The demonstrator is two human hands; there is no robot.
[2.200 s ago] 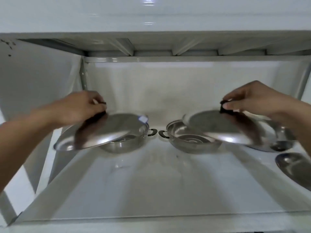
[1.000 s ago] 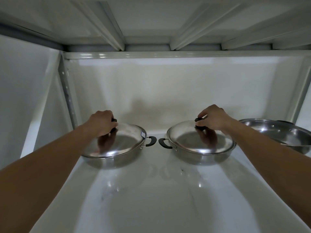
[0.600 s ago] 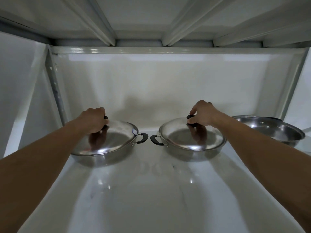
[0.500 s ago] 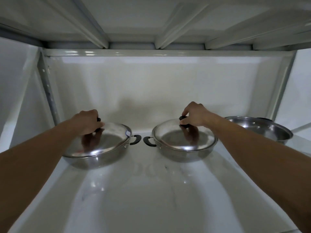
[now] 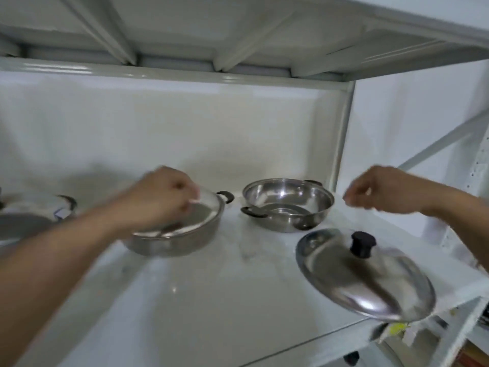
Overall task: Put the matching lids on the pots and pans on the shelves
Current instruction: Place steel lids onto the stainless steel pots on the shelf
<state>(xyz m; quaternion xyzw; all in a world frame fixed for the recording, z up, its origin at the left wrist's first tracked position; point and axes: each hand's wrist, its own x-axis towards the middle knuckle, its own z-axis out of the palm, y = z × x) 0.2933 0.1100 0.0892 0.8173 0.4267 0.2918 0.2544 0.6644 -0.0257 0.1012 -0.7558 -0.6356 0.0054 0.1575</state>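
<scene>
My left hand point(image 5: 164, 197) is blurred and curled over the steel lid point(image 5: 203, 210) that sits on the middle pan point(image 5: 172, 245); that lid's knob is hidden under the hand. My right hand point(image 5: 383, 192) hangs in the air at the right with loosely bent fingers and nothing in it. Between the hands stands an open steel pot point(image 5: 288, 202) with black handles, without a lid. A loose steel lid point(image 5: 370, 284) with a black knob lies at the shelf's front right corner, below my right hand. Another lidded pan point(image 5: 23, 223) shows at the far left.
The white shelf board point(image 5: 211, 300) has bare room in front of the pans. The shelf above point(image 5: 238, 30) hangs low overhead. A metal upright point(image 5: 341, 139) and a diagonal brace point(image 5: 444, 139) close off the right side. Blurred items sit below the front right edge.
Both hands let go of the lid knobs on the two pans. The view swung right, and both hands moved right, bringing the open pot and loose lid into view.
</scene>
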